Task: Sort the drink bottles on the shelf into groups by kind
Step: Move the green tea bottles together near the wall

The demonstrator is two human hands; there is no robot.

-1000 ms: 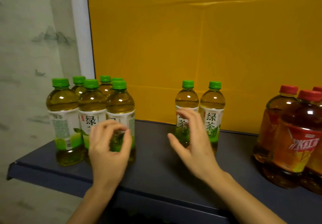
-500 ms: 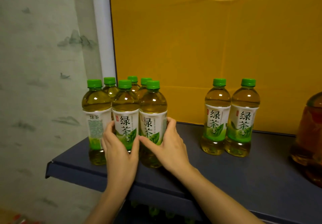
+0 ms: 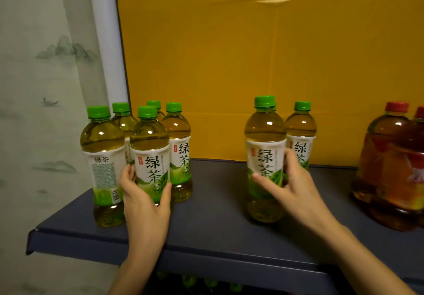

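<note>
Hands (image 3: 146, 199) (image 3: 296, 189) each grip one of eight green-tea bottles (image 3: 150, 157) (image 3: 265, 157); two red-capped bottles (image 3: 387, 161) stand apart.

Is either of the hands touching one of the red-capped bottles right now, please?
No; the left hand and right hand each grip a green tea bottle, while the red-capped bottles stand untouched.

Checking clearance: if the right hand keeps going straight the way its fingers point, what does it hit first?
The right hand is already wrapped on the front green tea bottle, so that comes first. Just behind stand another green-capped bottle, mostly hidden, and the green tea bottle to its right, then the yellow back panel. Depth is unclear.
</note>
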